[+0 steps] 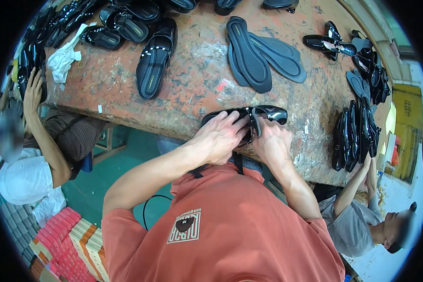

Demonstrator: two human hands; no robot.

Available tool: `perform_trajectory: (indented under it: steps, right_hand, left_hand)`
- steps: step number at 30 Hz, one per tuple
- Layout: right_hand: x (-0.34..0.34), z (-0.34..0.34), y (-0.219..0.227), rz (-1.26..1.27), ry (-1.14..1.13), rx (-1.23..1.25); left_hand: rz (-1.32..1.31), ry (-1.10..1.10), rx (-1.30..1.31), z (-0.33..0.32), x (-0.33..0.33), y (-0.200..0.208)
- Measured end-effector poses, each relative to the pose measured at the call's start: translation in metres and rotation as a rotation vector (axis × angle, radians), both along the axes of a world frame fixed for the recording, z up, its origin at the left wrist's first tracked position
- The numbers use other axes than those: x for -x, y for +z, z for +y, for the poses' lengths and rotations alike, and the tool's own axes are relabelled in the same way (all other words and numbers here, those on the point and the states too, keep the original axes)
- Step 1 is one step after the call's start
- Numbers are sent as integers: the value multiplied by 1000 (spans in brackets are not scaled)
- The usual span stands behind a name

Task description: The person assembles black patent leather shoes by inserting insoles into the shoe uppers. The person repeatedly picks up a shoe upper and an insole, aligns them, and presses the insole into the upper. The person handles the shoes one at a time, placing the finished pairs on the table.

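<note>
A glossy black shoe lies on its side or tilted at the near edge of the worktable, its toe pointing right. My left hand wraps over its heel half from the left, fingers closed on it. On the other side, my right hand has its fingers bent at the shoe's opening, beside a dark strap. My hands cover much of the shoe's middle, and the right fingertips are partly hidden. Beyond the hands lie several dark grey insoles, overlapping one another.
The scuffed worktable curves around me. A black studded shoe stands left of the insoles, near several slides and a white cloth. Black shoes are grouped at right. Co-workers' hands reach in at both sides.
</note>
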State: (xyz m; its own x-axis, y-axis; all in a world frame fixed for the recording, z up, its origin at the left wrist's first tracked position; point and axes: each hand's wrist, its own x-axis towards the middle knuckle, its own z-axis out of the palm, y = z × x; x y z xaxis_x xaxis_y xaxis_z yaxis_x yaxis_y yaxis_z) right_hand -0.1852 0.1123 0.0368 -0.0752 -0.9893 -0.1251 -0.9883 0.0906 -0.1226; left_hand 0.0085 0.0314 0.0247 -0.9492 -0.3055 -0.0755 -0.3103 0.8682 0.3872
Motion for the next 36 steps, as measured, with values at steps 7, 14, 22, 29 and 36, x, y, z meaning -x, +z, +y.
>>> perform_trajectory:
  steps: [7, 14, 22, 29, 36]
  right_hand:
    - [6, 3, -15, -31, 258, 330]
    - [67, -20, 40, -220, 523, 197]
    - [101, -13, -30, -500, 241, 28]
    - [101, -13, -40, -523, 231, 95]
    - [93, -5, -27, -454, 369, 223]
  left_hand:
    - [137, 19, -75, -3, -6, -12]
    - [131, -138, -51, -19, -27, -7]
    - [-16, -170, -52, -14, 60, 0]
    - [94, -111, -116, -12, 69, -7]
    - [352, 688, -625, -15, -27, 33]
